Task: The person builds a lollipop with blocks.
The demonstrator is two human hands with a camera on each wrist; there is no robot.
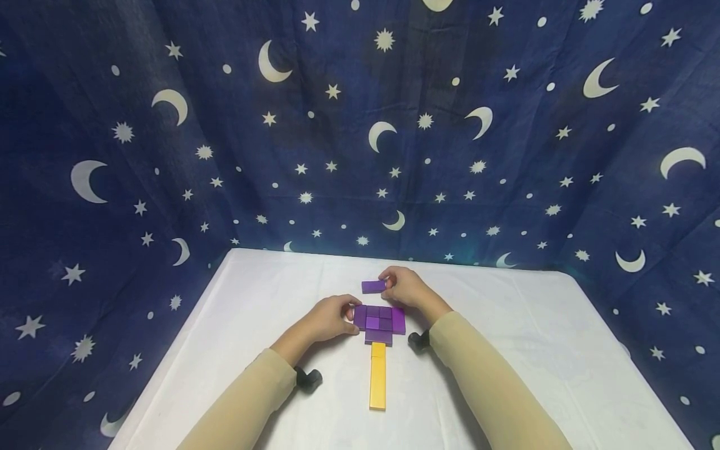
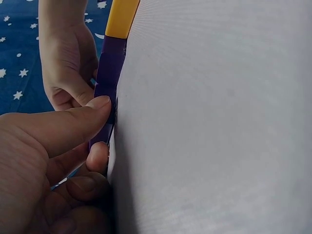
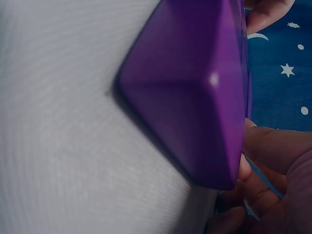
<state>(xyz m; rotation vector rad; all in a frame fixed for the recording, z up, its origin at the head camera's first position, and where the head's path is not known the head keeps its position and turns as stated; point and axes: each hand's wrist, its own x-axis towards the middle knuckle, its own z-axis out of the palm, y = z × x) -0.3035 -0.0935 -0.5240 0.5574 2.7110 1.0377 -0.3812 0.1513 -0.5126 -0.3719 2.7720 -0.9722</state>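
Note:
Purple blocks, a brighter one [image 1: 399, 320] at their right end, lie together flat on the table in a compact group. Thumb and index finger of my left hand [image 1: 328, 317] pinch the leftmost purple block [image 1: 360, 318] of that group between its near and far ends. Farther back, a separate purple rectangular block [image 1: 372, 287] lies crosswise, its right end pinched by my right hand [image 1: 410, 287]. Below the group, a short yellow block [image 1: 379, 350] and a long yellow block [image 1: 377, 384] form a narrow strip. A large purple block [image 3: 175, 112] fills much of the right wrist view.
A white cloth [image 1: 270, 294] covers the table. Behind it and at both sides hangs a dark blue curtain [image 1: 349, 219] with moons and stars. Black wrist cameras sit on both forearms, the left one [image 1: 308, 379] and the right one [image 1: 418, 341] low over the cloth.

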